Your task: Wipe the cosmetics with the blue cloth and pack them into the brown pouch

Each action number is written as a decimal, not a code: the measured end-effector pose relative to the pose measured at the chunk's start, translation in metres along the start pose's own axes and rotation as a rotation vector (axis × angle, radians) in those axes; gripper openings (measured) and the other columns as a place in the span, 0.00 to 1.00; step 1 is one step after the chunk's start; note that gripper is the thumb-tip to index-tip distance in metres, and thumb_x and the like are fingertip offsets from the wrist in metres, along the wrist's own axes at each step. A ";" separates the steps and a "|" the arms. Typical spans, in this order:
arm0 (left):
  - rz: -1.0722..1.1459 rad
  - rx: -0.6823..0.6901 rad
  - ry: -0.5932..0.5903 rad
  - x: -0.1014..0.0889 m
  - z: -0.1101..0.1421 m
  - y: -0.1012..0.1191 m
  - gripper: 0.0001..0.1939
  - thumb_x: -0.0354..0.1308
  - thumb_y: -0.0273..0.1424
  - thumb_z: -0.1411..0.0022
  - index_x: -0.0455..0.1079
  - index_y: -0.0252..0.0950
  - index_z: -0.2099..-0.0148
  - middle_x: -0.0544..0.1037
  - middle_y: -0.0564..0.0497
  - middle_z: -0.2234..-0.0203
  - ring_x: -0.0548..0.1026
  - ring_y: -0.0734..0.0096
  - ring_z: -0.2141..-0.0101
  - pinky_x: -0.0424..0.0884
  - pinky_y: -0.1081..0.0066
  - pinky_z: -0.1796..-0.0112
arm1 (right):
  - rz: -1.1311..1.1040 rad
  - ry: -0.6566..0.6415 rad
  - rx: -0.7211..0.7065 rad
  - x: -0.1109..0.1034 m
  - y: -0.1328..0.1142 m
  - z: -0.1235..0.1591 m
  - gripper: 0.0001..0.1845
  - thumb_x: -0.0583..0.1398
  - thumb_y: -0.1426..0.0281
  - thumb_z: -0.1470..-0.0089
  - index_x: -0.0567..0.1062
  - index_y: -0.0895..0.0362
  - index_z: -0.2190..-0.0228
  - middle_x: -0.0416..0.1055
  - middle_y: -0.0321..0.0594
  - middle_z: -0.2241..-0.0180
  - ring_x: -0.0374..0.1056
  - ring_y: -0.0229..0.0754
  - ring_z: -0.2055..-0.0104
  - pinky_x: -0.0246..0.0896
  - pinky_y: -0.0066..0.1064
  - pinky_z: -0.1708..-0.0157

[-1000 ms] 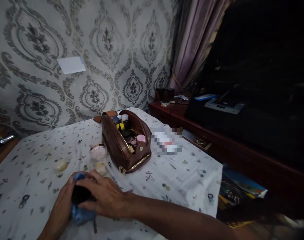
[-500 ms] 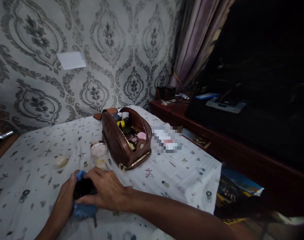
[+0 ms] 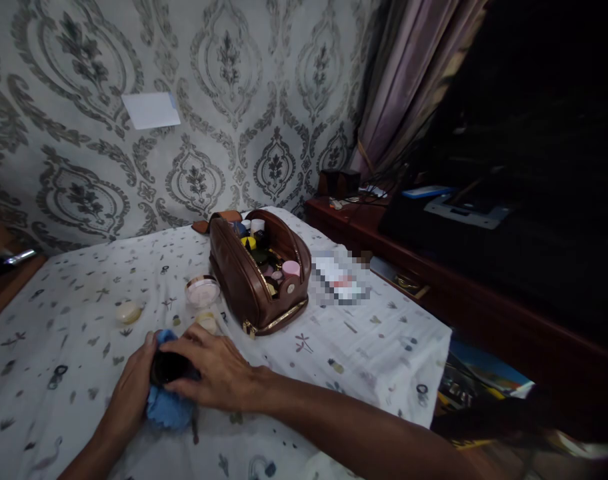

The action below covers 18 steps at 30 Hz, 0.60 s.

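My left hand (image 3: 127, 387) is closed round a blue cloth (image 3: 169, 410) bunched under and behind a dark round container (image 3: 170, 369). My right hand (image 3: 219, 370) grips that container from the right, thumb and fingers at its rim. What kind of container it is I cannot make out. Just beyond the right fingers lies a small pale yellow item (image 3: 207, 323), partly hidden. A round clear-topped compact (image 3: 203, 292) rests behind it, beside an open brown toiletry bag (image 3: 244, 287). A small cream-coloured round item (image 3: 128, 311) sits farther left on the cloth-covered surface.
Inside the bag are several jars, among them a pink-lidded one (image 3: 291, 269). A patterned white sheet (image 3: 374, 373) covers the surface. Right of the bag is a blurred-out item (image 3: 341, 280). A dark red desk (image 3: 349, 220) stands along the right, with a patterned wall behind.
The view has shifted slightly, moving the scene a little right and up. The dark container is tilted a bit differently between my hands; both hands keep their hold.
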<state>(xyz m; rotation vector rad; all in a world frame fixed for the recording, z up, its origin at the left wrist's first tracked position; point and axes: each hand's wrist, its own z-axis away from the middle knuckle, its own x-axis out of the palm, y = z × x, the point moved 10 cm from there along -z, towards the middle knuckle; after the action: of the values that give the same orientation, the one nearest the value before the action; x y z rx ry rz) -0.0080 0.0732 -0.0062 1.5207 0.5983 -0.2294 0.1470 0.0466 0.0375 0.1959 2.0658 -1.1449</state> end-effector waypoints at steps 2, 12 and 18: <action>0.016 0.000 -0.013 0.002 0.002 0.006 0.38 0.47 0.68 0.47 0.76 0.38 0.65 0.82 0.47 0.69 0.78 0.53 0.59 0.75 0.61 0.57 | -0.004 0.006 0.026 -0.001 0.002 0.000 0.30 0.66 0.56 0.45 0.68 0.51 0.44 0.69 0.43 0.51 0.71 0.46 0.55 0.69 0.39 0.54; 0.142 0.010 -0.060 0.009 0.007 0.014 0.33 0.53 0.66 0.50 0.75 0.41 0.68 0.81 0.51 0.69 0.78 0.55 0.60 0.75 0.63 0.54 | -0.046 0.051 0.119 -0.010 0.003 0.000 0.30 0.64 0.46 0.49 0.70 0.54 0.55 0.75 0.44 0.56 0.72 0.48 0.56 0.67 0.37 0.57; 0.089 -0.136 0.070 -0.004 0.005 -0.011 0.25 0.54 0.56 0.44 0.76 0.41 0.62 0.82 0.49 0.60 0.76 0.54 0.51 0.72 0.61 0.48 | -0.100 0.023 0.084 -0.006 0.005 -0.002 0.29 0.68 0.54 0.49 0.70 0.52 0.49 0.73 0.41 0.54 0.71 0.46 0.55 0.66 0.37 0.54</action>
<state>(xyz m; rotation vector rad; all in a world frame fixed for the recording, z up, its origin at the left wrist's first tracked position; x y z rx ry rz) -0.0158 0.0665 -0.0142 1.4246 0.5883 -0.0662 0.1527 0.0519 0.0392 0.1485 2.0693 -1.2964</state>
